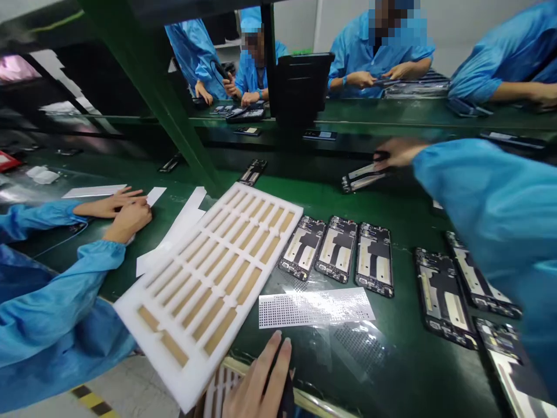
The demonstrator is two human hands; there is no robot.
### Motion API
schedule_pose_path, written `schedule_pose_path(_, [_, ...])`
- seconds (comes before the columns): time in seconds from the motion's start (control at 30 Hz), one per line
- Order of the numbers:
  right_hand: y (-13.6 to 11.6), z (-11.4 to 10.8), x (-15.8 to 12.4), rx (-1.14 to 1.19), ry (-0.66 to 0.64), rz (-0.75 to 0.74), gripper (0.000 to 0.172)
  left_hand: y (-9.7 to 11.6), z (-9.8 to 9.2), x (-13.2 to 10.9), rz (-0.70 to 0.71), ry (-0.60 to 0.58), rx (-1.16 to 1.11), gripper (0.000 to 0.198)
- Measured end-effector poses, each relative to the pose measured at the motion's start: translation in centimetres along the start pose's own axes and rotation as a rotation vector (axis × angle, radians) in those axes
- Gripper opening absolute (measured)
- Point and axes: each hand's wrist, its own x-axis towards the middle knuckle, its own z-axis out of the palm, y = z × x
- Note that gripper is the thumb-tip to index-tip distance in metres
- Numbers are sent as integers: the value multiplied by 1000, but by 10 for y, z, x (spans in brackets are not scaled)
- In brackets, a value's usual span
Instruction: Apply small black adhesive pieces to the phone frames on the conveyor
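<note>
My right hand [398, 154], blurred, reaches far forward over the bench with its fingers closed on a phone chassis [363, 176]. My left hand [264, 377] lies at the bench's front edge, two fingers stretched toward a sheet of small black dots [315, 307]. Beyond that sheet, three open phone chassis stand side by side, one of them [337, 248] in the middle. More chassis [444, 296] lie to the right under my sleeve. Left of the row, a white foam tray [209, 255] with rectangular slots rests at a slant, overhanging the front edge.
At the left, a co-worker's hands [128, 215] work beside white paper strips [176, 226]. A green post [161, 87] slants down behind the tray. Another chassis [253, 172] lies near its foot. Several people in blue sit across the bench, behind a black monitor [302, 84].
</note>
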Motion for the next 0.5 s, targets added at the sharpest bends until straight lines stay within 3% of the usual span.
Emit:
schedule_pose_path(0.1, [-17,-19,-40,-112,-237,-57,61,-6,-2,1,48,-11,-48,47])
schedule_pose_path(0.13, [-22,-19,-62,-181,-385,-150,51,-9,-2,1,68,-33,-61,47])
schedule_pose_path(0.2, [-28,-11,-116,-239,-705,-418,21,-15,-1,2,113,-84,-73,47])
schedule_pose_path(0.23, [-28,-4,-143,-222,-791,-498,17,-18,-1,3,136,-107,-72,47])
schedule_pose_path(0.3, [-20,16,-193,-170,-949,-519,16,-23,2,4,186,-138,-66,47])
schedule_pose_path(0.4, [3,44,-236,-100,-967,-555,19,-26,3,6,253,-170,-70,47])
schedule_pose_path(0.5, [16,56,-248,-88,-877,-534,16,-26,-2,8,283,-185,-61,52])
